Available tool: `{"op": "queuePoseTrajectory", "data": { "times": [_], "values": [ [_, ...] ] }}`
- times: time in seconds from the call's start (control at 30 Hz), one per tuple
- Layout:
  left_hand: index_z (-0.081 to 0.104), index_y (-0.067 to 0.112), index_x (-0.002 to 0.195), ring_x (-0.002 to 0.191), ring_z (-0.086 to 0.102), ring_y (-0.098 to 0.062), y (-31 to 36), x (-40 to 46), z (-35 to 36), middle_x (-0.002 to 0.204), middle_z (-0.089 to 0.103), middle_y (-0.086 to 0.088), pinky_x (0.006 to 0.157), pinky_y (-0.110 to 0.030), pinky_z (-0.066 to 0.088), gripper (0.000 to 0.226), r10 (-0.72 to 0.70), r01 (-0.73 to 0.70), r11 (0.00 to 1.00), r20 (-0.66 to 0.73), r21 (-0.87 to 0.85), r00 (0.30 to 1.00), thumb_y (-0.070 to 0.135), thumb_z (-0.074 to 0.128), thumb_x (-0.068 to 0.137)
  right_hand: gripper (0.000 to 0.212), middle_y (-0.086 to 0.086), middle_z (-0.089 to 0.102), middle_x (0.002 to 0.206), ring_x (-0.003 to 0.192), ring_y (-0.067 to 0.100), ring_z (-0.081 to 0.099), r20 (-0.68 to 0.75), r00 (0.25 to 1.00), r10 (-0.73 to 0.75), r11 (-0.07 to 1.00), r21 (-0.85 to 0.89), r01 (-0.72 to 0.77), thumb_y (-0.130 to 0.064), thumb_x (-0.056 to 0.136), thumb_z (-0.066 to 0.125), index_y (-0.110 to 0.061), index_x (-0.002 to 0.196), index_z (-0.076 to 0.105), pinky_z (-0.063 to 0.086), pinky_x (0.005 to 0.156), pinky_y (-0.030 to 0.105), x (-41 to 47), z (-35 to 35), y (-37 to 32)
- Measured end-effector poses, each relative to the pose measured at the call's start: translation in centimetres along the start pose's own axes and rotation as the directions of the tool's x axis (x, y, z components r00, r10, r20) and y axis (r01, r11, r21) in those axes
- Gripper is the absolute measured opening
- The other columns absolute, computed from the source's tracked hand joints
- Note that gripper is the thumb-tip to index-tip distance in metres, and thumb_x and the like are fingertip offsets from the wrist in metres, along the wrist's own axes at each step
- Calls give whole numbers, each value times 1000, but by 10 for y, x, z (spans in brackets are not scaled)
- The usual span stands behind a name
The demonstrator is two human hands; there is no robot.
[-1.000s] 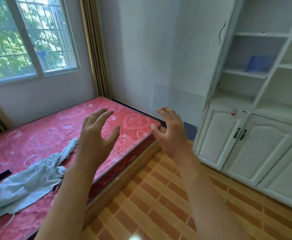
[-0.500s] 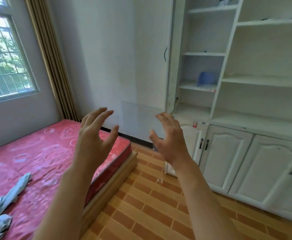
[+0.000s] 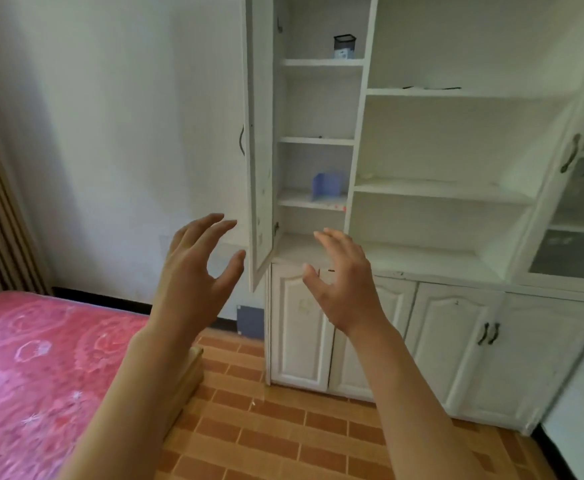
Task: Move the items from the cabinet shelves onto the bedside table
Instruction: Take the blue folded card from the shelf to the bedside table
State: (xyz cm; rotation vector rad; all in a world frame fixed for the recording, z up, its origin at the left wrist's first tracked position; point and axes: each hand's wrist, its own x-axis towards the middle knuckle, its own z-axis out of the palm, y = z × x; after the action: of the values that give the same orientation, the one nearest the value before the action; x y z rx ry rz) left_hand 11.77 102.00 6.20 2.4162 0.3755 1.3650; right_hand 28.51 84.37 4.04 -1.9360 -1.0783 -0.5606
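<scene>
Both hands, left (image 3: 197, 271) and right (image 3: 344, 282), were spread and held nothing before the cabinet (image 3: 456, 306). Blue item (image 3: 327, 185) and dark container (image 3: 344, 46) sat on its shelves; nothing moved yet, bench unseen.

Cabinet (image 3: 363, 140): white, open shelves above, closed panelled doors below; narrow left door swung open.
Black-rimmed container (image 3: 344, 46): small, upright, top shelf of left column.
Blue item (image 3: 328, 186): box-like, blurred, upright on third shelf down, left column.
</scene>
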Motion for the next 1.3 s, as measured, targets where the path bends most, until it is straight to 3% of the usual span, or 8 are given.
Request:
{"op": "queuePoseTrajectory", "data": {
  "times": [0.33,0.6,0.87,1.3],
  "values": [
    [60,20,144,142,45,-20,-46,106,65,150,56,0,114,-30,34,49,165,-165,985,-7,-41,986,34,68,98,63,-1,49,155,145,18,42,-90,995,-32,991,-132,20,-50,95,50,-20,151,52,37,120,49,95,20,45],
    [60,20,144,139,48,-20,-97,214,112,147,58,0,114,-39,42,49,280,-279,959,0,-47,960,40,63,100,63,-3,46,158,148,14,38,-167,986,-19,988,-155,-7,-52,95,50,-23,152,52,33,123,46,186,65,79],
    [61,19,144,137,48,-16,-135,293,176,146,58,2,114,-31,37,51,337,-334,939,36,-78,941,42,59,98,61,-7,43,159,149,11,34,-215,976,33,986,-154,-67,-53,97,50,-26,152,51,34,124,43,253,102,128],
    [55,23,148,141,45,-14,-148,367,333,150,54,4,115,-27,32,54,263,-260,963,42,-75,964,45,56,99,62,-8,41,161,150,11,32,-127,992,8,986,-165,-30,-47,95,53,-24,153,50,29,124,37,351,123,272]
  ]
}}
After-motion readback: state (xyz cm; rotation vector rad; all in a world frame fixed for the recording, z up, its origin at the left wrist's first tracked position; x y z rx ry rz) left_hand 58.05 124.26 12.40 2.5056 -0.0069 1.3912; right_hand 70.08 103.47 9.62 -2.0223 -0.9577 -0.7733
